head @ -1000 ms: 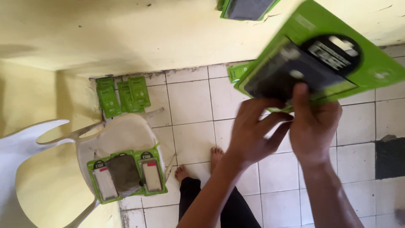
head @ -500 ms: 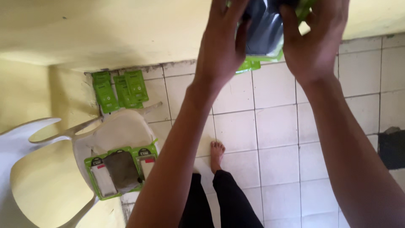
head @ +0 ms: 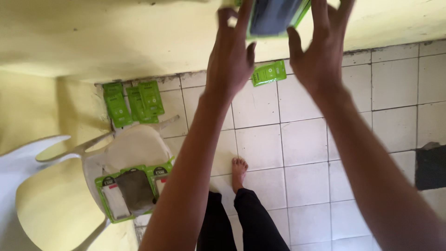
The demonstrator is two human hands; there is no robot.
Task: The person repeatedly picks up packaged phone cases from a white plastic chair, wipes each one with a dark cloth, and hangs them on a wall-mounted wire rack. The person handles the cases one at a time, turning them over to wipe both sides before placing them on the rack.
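A green package with a dark window [head: 274, 16] sits high against the yellow wall [head: 116, 37] at the top edge of view. Both my arms reach up to it. My left hand [head: 230, 60] is at its left edge with fingers spread, fingertips touching the package's side. My right hand [head: 320, 51] is just right of it, fingers apart, thumb under its lower right corner. Neither hand wraps around it. The package's top is cut off by the frame.
Several green packages [head: 132, 102] lie on the tiled floor by the wall, one more [head: 268, 73] further right. A white plastic chair [head: 134, 148] carries green packages [head: 132, 190] on its seat. My bare foot [head: 239, 169] stands beside it. A dark mat [head: 431, 167] is at right.
My hands have carried the green package up from chest height to the wall. Half a second ago they gripped it; now the fingers are spread.
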